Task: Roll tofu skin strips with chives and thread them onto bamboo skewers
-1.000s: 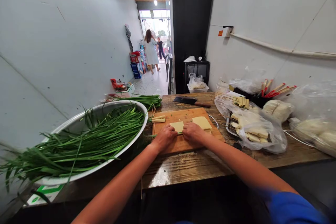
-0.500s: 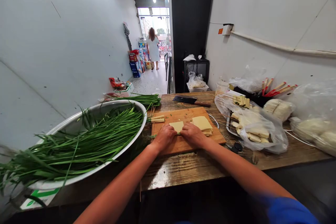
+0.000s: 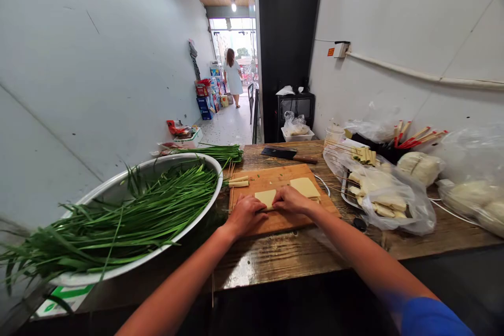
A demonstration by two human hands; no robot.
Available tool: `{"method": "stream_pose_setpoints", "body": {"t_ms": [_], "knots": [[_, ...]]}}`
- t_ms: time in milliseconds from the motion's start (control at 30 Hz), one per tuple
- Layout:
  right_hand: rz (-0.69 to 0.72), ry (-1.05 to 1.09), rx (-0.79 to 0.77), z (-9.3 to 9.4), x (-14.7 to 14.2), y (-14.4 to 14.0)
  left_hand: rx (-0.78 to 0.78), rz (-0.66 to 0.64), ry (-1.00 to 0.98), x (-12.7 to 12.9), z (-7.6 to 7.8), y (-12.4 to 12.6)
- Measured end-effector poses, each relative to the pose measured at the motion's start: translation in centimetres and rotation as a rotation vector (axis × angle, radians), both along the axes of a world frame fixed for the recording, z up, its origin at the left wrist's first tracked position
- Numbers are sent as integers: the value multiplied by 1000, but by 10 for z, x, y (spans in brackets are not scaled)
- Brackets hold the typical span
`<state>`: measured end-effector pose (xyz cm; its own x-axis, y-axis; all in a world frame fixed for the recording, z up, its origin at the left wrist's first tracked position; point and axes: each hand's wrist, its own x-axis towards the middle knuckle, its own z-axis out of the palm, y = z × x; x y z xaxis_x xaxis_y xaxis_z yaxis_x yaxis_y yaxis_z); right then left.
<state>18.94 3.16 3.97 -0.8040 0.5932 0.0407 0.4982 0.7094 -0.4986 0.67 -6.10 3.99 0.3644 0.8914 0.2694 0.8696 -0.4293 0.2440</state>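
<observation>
On the wooden cutting board [image 3: 283, 224] lies a pale yellow tofu sheet [image 3: 265, 197], its near edge curled under my fingers. My left hand [image 3: 246, 214] closes over the left end of that edge, fingers bent and pressed down. My right hand [image 3: 290, 200] pinches the right end, beside a stack of tofu sheets [image 3: 306, 187]. Whatever is inside the curled edge is hidden by my fingers. Rolled tofu sheets on skewers [image 3: 239, 184] lie at the board's left edge.
A big metal basin [image 3: 218, 181] of green chives [image 3: 157, 215] stands left. Behind the board lies a cleaver [image 3: 279, 153]. To the right is a tray under plastic [image 3: 394, 199] with skewered rolls [image 3: 364, 155]. A person [image 3: 233, 76] stands near the far doorway.
My left hand has shifted slightly down and flattened over the curled edge. The right hand has lifted a little, still at the sheet. The distant person has turned and stepped slightly.
</observation>
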Motion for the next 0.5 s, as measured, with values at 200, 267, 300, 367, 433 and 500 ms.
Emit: {"method": "stream_pose_setpoints", "body": {"t_ms": [200,267,300,367,433,500], "knots": [[-86,-6,-107,0,-1,0,-63,74,-5,5,3,2],[-138,-10,-130,2,-1,-1,-117,145,-45,7,6,3],[-156,-10,-133,3,-1,-1,-145,190,-80,8,7,3],[-152,-15,-121,4,-1,-2,-210,287,-158,10,9,3],[-105,-29,-81,5,-1,-2,-271,380,-217,12,11,3],[-56,-56,-18,4,0,-2,-305,447,-254,13,12,4]]}}
